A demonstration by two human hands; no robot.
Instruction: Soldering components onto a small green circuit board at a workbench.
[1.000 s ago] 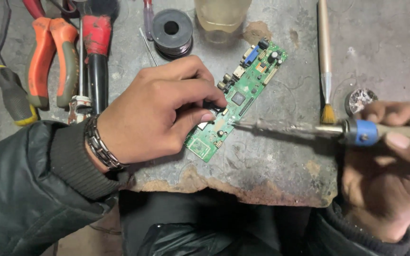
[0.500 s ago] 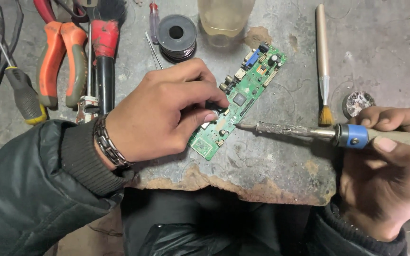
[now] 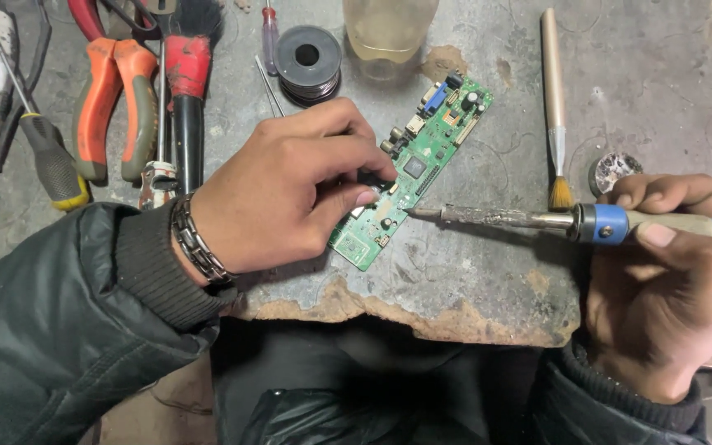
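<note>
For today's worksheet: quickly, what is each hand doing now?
Left hand: closed, fingertips pinching the green rectangular circuit board.
Right hand: closed, holding the blue-handled metal soldering iron.

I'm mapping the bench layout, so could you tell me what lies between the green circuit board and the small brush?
In the head view, only bare grey bench top separates the circuit board from the brush; lower down, the soldering iron shaft crosses that gap.

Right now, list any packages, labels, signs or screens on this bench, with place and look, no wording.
No packages, signs or screens show.
Nearest to a label: pale marking on the green circuit board, mid-bench under the left hand, too small to tell.
Clear container, top edge, yellowish, no label visible.
</note>
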